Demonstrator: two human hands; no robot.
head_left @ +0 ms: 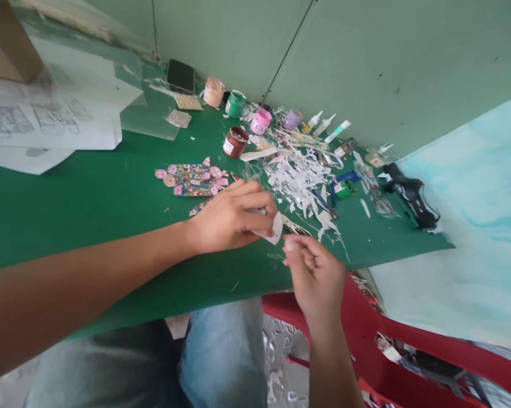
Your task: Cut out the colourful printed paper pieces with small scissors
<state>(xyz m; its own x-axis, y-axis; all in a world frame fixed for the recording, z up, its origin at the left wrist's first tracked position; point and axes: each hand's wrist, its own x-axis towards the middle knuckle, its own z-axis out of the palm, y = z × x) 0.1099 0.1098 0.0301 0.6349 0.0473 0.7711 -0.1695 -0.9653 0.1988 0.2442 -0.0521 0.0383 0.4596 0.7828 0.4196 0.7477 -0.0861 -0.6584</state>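
Observation:
Over the green table, my left hand [237, 218] is closed round a small white piece [274, 229], which sticks out past its fingertips on the right. My right hand [315, 266] is just right of that piece, with thumb and index fingertip pinched together; whatever the pinch may hold is too small to make out. Beyond my left hand lie colourful cut-out pieces with pink round ends [191, 178]. Metal scissors or pliers [295, 225] lie partly visible behind my right hand.
White paper scraps [298, 175] are heaped beyond my hands. Paint jars, including a dark red one [235, 141], stand near the wall. Printed sheets [46, 130] lie at the left, a black object [412, 195] at the right. A red chair [366, 334] is below.

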